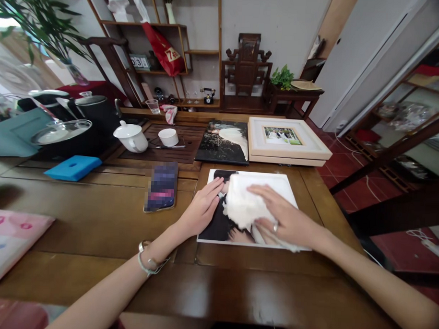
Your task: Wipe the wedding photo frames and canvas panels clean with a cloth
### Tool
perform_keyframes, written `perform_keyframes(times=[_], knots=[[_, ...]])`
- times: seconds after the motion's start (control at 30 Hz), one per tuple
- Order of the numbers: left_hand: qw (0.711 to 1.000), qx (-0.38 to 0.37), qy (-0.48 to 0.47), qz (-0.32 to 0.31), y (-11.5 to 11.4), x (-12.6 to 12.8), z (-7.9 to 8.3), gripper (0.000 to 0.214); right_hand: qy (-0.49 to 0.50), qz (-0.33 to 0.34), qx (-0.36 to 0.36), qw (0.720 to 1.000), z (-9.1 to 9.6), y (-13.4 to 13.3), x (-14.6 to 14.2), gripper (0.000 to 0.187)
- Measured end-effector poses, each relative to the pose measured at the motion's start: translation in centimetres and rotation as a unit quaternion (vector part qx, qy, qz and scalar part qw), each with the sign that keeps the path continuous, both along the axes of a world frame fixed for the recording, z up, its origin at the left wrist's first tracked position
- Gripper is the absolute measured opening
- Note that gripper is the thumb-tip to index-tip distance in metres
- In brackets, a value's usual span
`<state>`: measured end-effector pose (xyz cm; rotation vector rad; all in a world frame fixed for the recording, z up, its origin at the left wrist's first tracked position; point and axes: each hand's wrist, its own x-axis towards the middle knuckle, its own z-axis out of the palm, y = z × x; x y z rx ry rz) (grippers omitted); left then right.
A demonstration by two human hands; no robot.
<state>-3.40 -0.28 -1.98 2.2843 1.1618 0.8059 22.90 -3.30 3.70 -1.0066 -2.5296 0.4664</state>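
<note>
A photo panel (pixel 214 226) with a white edge lies flat on the wooden table in front of me. My left hand (pixel 202 206) rests stretched out on its left side, fingers flat and holding nothing. Under my right hand (pixel 284 215), which wears a ring, a crumpled white tissue (pixel 241 196) is gripped and pressed against the panel. The tissue and my hand cover much of the picture; dark hair, dark clothing and part of a hand in the photo still show.
Beyond the panel lie a dark photo panel (pixel 223 143) and a light wooden picture frame (pixel 290 142). To the left are a phone (pixel 161 186), a blue sponge (pixel 73 168), a lidded white teacup (pixel 131 136), a small white bowl (pixel 168 137) and a pink-and-white packet (pixel 13 239).
</note>
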Motion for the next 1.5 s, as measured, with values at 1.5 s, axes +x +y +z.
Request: perform_keyframes(times=[1.5], knots=[[1.0, -0.003, -0.003, 0.003, 0.1, 0.0, -0.2, 0.046, -0.055, -0.11, 0.049, 0.991, -1.1, 3.7, 2.5, 0.046]])
